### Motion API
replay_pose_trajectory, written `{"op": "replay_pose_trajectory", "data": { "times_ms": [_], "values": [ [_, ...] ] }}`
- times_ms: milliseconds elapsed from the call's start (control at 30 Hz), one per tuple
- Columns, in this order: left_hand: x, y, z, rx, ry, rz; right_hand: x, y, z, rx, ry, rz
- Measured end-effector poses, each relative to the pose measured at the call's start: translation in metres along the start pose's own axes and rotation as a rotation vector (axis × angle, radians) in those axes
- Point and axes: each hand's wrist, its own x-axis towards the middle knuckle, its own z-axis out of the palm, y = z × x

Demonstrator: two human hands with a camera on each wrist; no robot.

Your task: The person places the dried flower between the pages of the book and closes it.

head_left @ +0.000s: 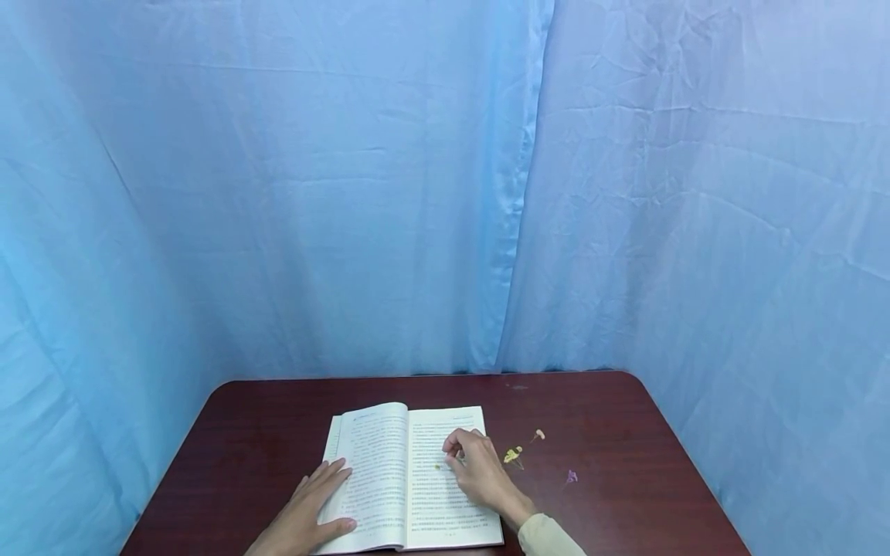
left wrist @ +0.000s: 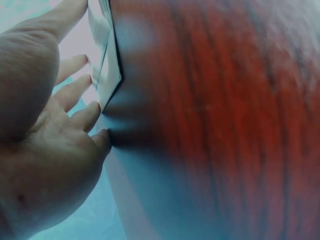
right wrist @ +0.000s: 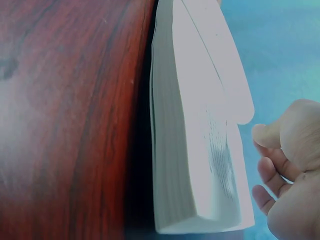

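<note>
An open book [head_left: 445, 510] lies on the table, printed pages facing up. My left hand [head_left: 309, 506] rests on its left page with the fingers spread, near the outer edge. Over the right page is my right hand [head_left: 480, 471], thumb and forefinger bent toward each other; I cannot tell whether a stem is between them. A tiny yellow flower [head_left: 437, 466] shows against that page, just left of the thumb tip. In the right wrist view the fingers [right wrist: 270, 172] are curled beside the book's thick page block [right wrist: 175, 165].
Right of the book, on the dark red-brown table [head_left: 626, 494], lie a yellow flower sprig [head_left: 513, 455], a small pale flower [head_left: 539, 435] and a purple flower [head_left: 572, 476]. Blue curtains [head_left: 348, 193] hang behind and at both sides of the table.
</note>
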Motion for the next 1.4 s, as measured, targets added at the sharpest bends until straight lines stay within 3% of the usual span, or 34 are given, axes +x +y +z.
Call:
{"op": "replay_pose_trajectory", "data": {
  "times_ms": [167, 300, 533, 833, 1100, 1400],
  "values": [
    [-0.002, -0.001, 0.001, -0.006, 0.006, 0.023, 0.002, 0.008, -0.005, -0.067, 0.07, -0.05],
    [-0.002, -0.001, 0.001, -0.012, 0.008, 0.039, 0.004, 0.016, -0.009, -0.104, 0.09, -0.026],
    [-0.002, -0.005, 0.002, -0.002, -0.001, 0.065, 0.007, 0.032, -0.014, -0.061, 0.056, 0.017],
    [-0.002, -0.008, 0.004, 0.019, 0.009, 0.071, 0.01, 0.049, -0.013, -0.131, 0.067, -0.038],
    [-0.004, -0.007, 0.006, 0.019, 0.029, 0.07, 0.019, 0.056, -0.018, -0.129, 0.037, -0.009],
    [-0.001, -0.005, 0.004, -0.015, 0.011, 0.052, 0.024, 0.062, -0.023, -0.103, -0.044, 0.022]
  ]
}}
